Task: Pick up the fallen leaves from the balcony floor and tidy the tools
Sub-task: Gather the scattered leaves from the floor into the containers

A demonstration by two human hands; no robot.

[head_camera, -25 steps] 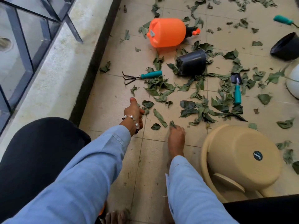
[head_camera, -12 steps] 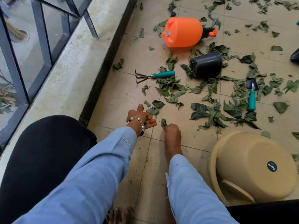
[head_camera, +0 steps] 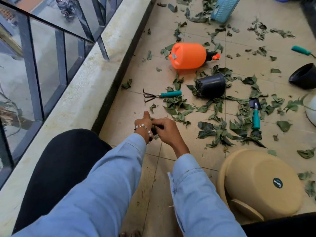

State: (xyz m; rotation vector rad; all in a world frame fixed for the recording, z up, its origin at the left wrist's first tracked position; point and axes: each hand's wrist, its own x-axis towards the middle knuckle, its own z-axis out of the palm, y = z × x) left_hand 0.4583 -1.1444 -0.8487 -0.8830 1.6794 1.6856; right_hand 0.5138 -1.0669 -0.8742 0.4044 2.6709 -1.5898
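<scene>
Head view: both hands together low over the tiled floor (head_camera: 130, 101). Left hand (head_camera: 145, 124), thumb up, cups a small bunch of leaves (head_camera: 154, 131); right hand (head_camera: 166, 129) curls its fingers onto the same bunch. More loose leaves (head_camera: 220, 132) are scattered ahead. Hand rake (head_camera: 162, 95) lies beyond the hands, trowel (head_camera: 255, 112) to the right among leaves. Orange sprayer (head_camera: 188, 55) and black pot (head_camera: 211, 85) lie tipped over; beige bin (head_camera: 259, 183) beside the right sleeve.

Floor tiles (head_camera: 201, 151) beige, matt, smooth. Sprayer (head_camera: 188, 55) glossy orange plastic. Pot (head_camera: 211, 85) matt black plastic. Rake (head_camera: 160, 95): dark metal tines, smooth teal handle. My sleeves (head_camera: 109, 177) soft blue cloth. Leaves (head_camera: 177, 106) dull, crumpled.
</scene>
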